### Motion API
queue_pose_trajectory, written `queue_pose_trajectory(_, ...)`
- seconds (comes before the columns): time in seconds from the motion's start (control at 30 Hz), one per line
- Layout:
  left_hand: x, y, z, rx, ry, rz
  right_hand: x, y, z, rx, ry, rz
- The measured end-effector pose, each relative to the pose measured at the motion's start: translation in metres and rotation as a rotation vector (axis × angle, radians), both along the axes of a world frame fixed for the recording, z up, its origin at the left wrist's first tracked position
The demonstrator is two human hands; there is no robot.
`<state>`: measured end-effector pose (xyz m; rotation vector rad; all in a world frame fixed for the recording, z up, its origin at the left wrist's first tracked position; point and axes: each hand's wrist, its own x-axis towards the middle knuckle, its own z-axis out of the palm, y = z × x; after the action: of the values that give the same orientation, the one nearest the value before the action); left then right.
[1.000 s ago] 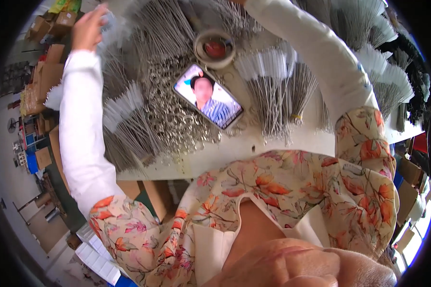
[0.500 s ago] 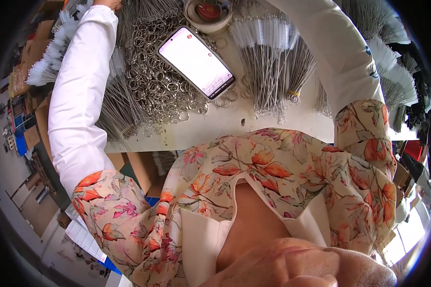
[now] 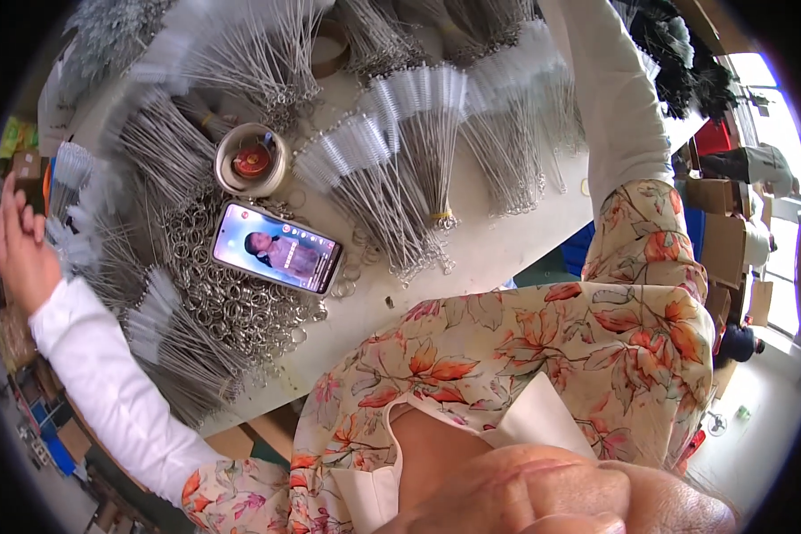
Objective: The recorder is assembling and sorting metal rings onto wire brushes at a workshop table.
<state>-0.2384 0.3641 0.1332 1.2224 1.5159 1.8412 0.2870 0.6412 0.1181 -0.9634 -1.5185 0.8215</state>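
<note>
My left hand (image 3: 22, 240) is stretched out to the far left edge of the white table (image 3: 516, 240), beside white-tipped wire brushes (image 3: 73, 245). Its fingers point up; whether it grips any brush is unclear. My right arm in a white sleeve (image 3: 618, 107) reaches up past the top edge, and that hand is hidden. Between the arms lie a phone (image 3: 276, 258) with a lit screen, a heap of metal rings (image 3: 231, 307) and a tape roll (image 3: 251, 160).
Bundles of wire brushes with white bristles (image 3: 409, 151) fan across the table's far side. Black brushes (image 3: 685, 53) lie at the top right. Cardboard boxes (image 3: 730, 240) stand on the floor to the right, and more boxes crowd the left.
The view has swung, so the table now sits higher and to the left. My left hand moved from the far top to the left edge. My right hand stays out of sight.
</note>
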Motion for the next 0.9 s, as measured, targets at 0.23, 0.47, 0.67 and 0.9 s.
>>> queue_pose_trajectory(0.23,0.106,-0.11,0.014,-0.219,0.106,0.129,0.067,0.048,-0.089,0.344,-0.748,-0.35)
queue_pose_trajectory(0.47,0.165,-0.223,-0.054,-0.284,-0.124,0.152,0.074,0.1,-0.117,0.336,-0.823,-0.491)
queue_pose_trajectory(0.67,0.175,-0.251,-0.095,-0.175,-0.259,0.119,0.188,0.17,-0.116,0.868,-1.048,-0.196)
queue_pose_trajectory(0.9,0.211,-0.247,-0.103,-0.065,-0.365,0.323,0.012,0.06,-0.06,0.357,0.058,-0.151)
